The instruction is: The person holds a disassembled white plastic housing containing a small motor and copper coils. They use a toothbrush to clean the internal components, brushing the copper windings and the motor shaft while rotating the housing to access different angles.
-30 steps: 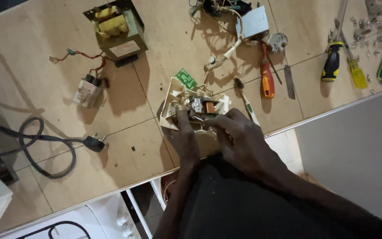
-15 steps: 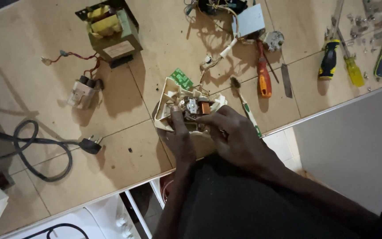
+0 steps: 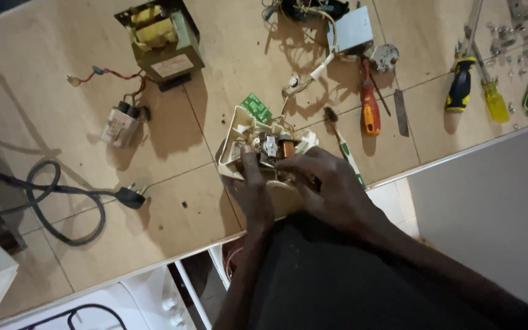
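Cream control unit (image 3: 239, 137), two hands, left hand (image 3: 253, 189), right hand (image 3: 325, 183)

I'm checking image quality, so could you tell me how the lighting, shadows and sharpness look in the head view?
Head view: hard light throws dark, crisp shadows beside the transformer and the red screwdriver; no glare on the matt wooden table; the cream plastic assembly is sharp, while the lap below is dark and detail-less.
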